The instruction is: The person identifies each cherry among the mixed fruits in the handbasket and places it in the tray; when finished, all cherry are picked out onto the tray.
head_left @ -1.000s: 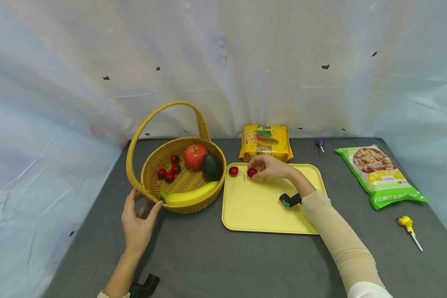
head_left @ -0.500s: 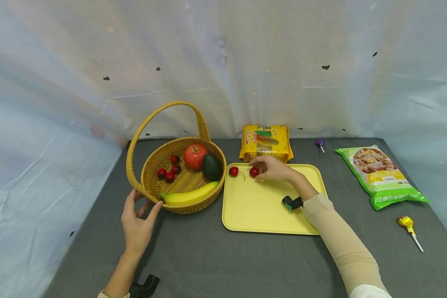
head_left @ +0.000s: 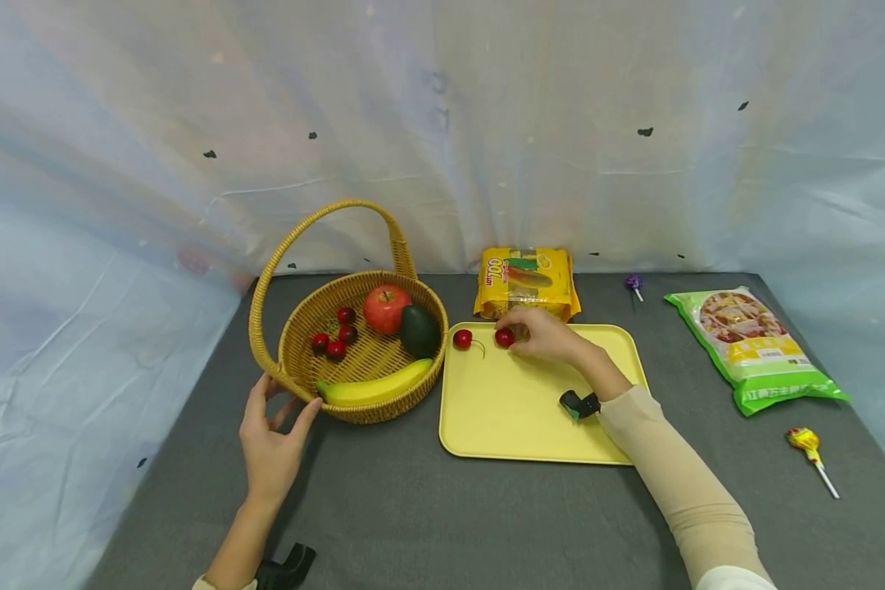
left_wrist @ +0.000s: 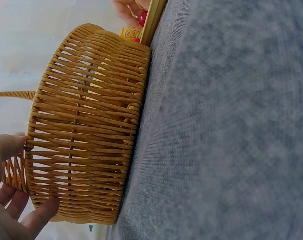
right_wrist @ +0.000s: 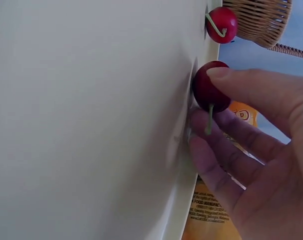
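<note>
A wicker basket point(head_left: 372, 414) with an arched handle holds several cherries point(head_left: 335, 350), a red apple point(head_left: 386, 309), a dark green avocado point(head_left: 419, 331) and a banana point(head_left: 374, 387). My left hand point(head_left: 273, 447) grips its near-left rim by the handle's foot, as the left wrist view also shows. Over the back of the yellow tray point(head_left: 516, 418), my right hand point(head_left: 542, 336) pinches a cherry point(right_wrist: 211, 87) between thumb and fingers. The cherry's stem points away from the thumb, and it sits at or just above the tray surface. Another stemmed cherry point(head_left: 462, 339) lies to its left on the tray.
Behind the tray stands a yellow snack package point(head_left: 526, 283). To the right are a purple lollipop point(head_left: 634, 286), a green food bag point(head_left: 755, 344) and a yellow lollipop point(head_left: 807, 451) on the grey cloth point(head_left: 428, 524). A pale curtain hangs behind.
My right hand and the cherry have shifted slightly right and back on the tray. The left hand and the basket have stayed put.
</note>
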